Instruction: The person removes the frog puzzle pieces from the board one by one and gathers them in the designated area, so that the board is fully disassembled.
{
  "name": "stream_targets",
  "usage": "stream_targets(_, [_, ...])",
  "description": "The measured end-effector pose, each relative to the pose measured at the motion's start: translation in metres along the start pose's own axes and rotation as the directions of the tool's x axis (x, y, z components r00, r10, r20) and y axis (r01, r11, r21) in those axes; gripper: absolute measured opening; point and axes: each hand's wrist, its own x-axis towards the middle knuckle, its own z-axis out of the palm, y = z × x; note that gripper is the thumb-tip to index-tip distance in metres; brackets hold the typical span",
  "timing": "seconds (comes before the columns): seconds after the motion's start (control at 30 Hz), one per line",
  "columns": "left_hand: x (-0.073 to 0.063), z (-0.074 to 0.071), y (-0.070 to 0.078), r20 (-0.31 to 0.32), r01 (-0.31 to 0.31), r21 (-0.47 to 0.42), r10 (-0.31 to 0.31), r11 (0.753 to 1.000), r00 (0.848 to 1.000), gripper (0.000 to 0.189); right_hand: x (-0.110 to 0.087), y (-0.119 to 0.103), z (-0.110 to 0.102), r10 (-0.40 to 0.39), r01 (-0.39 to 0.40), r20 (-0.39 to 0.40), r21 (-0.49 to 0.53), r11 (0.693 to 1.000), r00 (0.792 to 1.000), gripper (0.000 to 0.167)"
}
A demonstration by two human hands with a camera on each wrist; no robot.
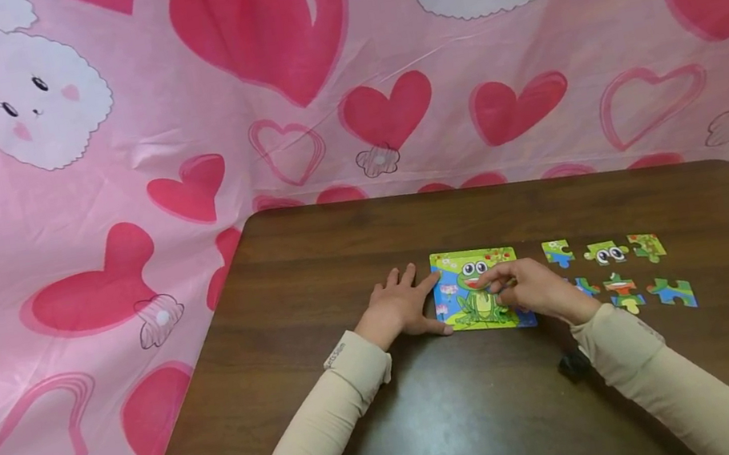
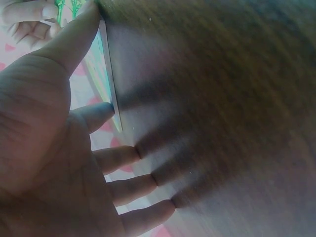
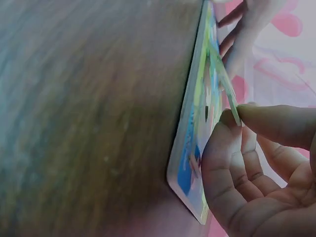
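A frog jigsaw board [image 1: 470, 329] lies on the table in the head view, bright green and blue with a thin raised edge. My left hand [image 1: 402, 308] spreads its fingers at the board's left side, thumb and index finger right at the edge, the other fingertips down on the tabletop. Over the board's right half, my right hand [image 1: 525, 287] pinches a thin puzzle piece [image 3: 228, 86] between thumb and fingers. In the right wrist view that piece stands tilted, its far end close against the board. Its printed side is mostly hidden.
Right of the board lie several loose puzzle pieces in two rows, among them one with frog eyes [image 1: 607, 253] and a blue-green one [image 1: 672, 292]. The brown wooden table [image 1: 312, 261] ends at a pink heart-patterned cloth [image 1: 375, 38] behind and to the left.
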Motion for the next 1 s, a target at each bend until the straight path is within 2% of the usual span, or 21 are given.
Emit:
stream_targets(0.23, [0.0, 0.0, 0.0, -0.001, 0.001, -0.001, -0.001, 1.0, 1.0, 0.1, -0.002, -0.002, -0.005, 0.014, -0.019, 0.03, 0.172, 0.985, 0.999, 0.046])
stream_targets(0.37, [0.0, 0.001, 0.0, -0.004, -0.001, 0.002, 0.001, 1.0, 1.0, 0.1, -0.003, -0.005, -0.01, 0.008, -0.03, 0.078, 0.292, 0.956, 0.997, 0.048])
stream_targets(0.47, [0.0, 0.001, 0.0, -0.006, -0.004, 0.002, 0.004, 1.0, 1.0, 0.1, -0.003, -0.008, -0.013, -0.017, -0.028, 0.112, 0.383, 0.923, 0.994, 0.049])
stream_targets(0.57, [0.0, 0.001, 0.0, -0.007, -0.006, 0.006, 0.006, 1.0, 1.0, 0.1, -0.006, -0.011, -0.018, -0.028, -0.043, 0.134, 0.501, 0.864, 0.991, 0.041])
stream_targets(0.7, [-0.001, 0.001, 0.0, -0.004, -0.005, 0.009, 0.005, 1.0, 1.0, 0.1, -0.011, -0.017, -0.026, -0.066, -0.05, 0.149, 0.662, 0.747, 0.987, 0.029])
stream_targets(0.8, [-0.001, 0.0, 0.0, -0.003, -0.005, 0.008, 0.005, 1.0, 1.0, 0.1, -0.015, -0.021, -0.032, -0.115, -0.031, 0.145, 0.74, 0.672, 0.983, 0.032])
stream_targets(0.87, [-0.001, 0.0, 0.0, -0.005, -0.006, 0.007, 0.007, 1.0, 1.0, 0.1, -0.016, -0.024, -0.036, -0.135, -0.019, 0.136, 0.771, 0.637, 0.981, 0.034])
stream_targets(1.0, [-0.002, 0.0, 0.0, -0.008, -0.012, 0.008, 0.012, 1.0, 1.0, 0.1, -0.02, -0.026, -0.042, -0.148, -0.015, 0.128, 0.803, 0.596, 0.981, 0.035])
